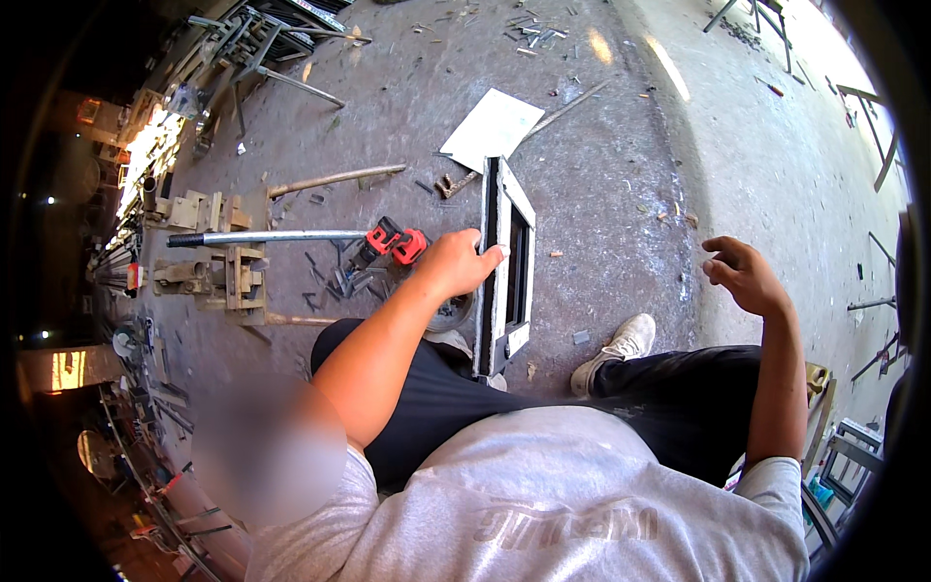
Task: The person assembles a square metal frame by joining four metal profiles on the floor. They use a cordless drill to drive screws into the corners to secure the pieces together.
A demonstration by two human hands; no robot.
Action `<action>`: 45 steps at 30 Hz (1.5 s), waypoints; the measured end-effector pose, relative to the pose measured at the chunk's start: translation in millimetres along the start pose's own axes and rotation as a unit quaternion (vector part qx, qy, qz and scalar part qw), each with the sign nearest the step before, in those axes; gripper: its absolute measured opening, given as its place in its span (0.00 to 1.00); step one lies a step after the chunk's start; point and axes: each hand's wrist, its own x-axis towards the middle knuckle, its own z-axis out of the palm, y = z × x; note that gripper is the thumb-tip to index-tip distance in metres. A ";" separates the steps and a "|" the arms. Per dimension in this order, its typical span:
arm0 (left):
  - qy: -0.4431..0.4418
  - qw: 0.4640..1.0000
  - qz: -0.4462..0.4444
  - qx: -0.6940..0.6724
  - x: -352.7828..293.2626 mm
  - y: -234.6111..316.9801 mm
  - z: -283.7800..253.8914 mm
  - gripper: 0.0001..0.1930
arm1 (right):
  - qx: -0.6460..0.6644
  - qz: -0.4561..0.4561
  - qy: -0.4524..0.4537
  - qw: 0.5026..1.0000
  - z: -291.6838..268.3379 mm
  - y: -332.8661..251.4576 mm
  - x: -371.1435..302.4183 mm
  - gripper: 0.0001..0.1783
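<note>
A narrow frame with black and white bars (502,291) stands on edge on the floor in front of me, between my feet. My left hand (460,265) is closed over its left side, the thumb lying across the top edge. Away to the right, my right hand (749,279) hangs above the floor, its fingers loosely bent and apart, holding nothing that I can see. Just left of my left hand is a red and black power tool (393,242). A white sheet (493,128) lies flat beyond the frame's far end.
On the left stands a wooden bench-like stand (242,257) with a long metal bar (291,236) reaching from it toward the power tool. Short metal offcuts (354,283) litter the floor nearby. Metal racks (276,63) stand far left. My shoe (630,341) is right of the frame.
</note>
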 end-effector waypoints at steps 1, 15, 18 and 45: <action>-0.008 1.000 -0.004 -0.001 1.0 -0.7 -0.5 0.32 | 0.002 -0.002 -0.003 1.000 0.2 -0.3 0.6 0.24; 0.006 1.000 0.000 0.002 -2.7 -3.3 0.6 0.34 | 0.003 -0.007 -0.001 1.000 3.4 -3.4 2.4 0.24; -0.010 1.000 0.015 0.012 -5.4 -1.3 -3.4 0.33 | -0.002 -0.005 0.001 1.000 4.0 -3.8 1.8 0.24; -0.055 0.997 -0.021 0.047 -13.5 8.5 -15.4 0.33 | -0.008 -0.005 0.003 1.000 7.9 -6.0 8.4 0.24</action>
